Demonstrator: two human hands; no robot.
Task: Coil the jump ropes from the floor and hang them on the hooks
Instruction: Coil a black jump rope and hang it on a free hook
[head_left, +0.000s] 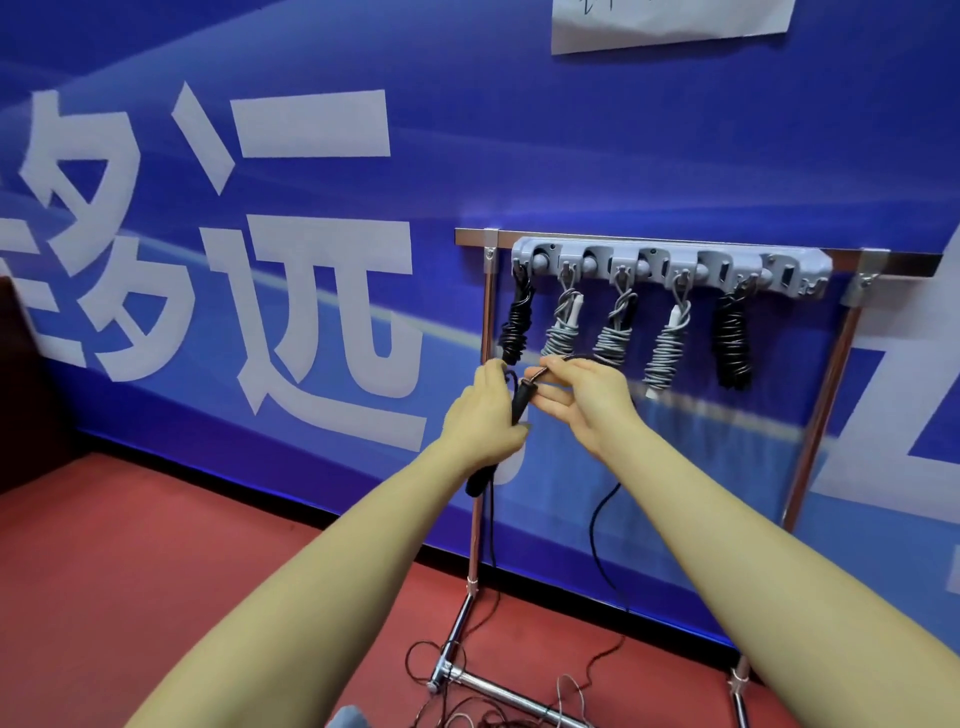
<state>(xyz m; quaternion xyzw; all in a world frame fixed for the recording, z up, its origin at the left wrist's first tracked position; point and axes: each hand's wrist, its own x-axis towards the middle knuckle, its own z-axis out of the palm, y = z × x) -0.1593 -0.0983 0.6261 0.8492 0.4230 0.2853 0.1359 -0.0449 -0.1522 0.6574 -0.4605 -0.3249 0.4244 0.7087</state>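
My left hand (485, 415) grips the black handles (521, 402) of a jump rope in front of the rack. My right hand (582, 397) pinches that rope's dark cord (540, 373) near the handle tops. The cord's loose length (597, 525) hangs down to the floor. A grey hook strip (670, 265) on a chrome rail carries several coiled ropes: black ones at the left (517, 325) and right (732, 338), grey ones (613, 332) between.
The chrome rack's legs (470, 566) and foot bar (498, 688) stand on the red floor (182, 571). Loose rope cords (566, 696) lie tangled around the foot. A blue banner wall (311, 260) is right behind. A dark object (26, 389) sits far left.
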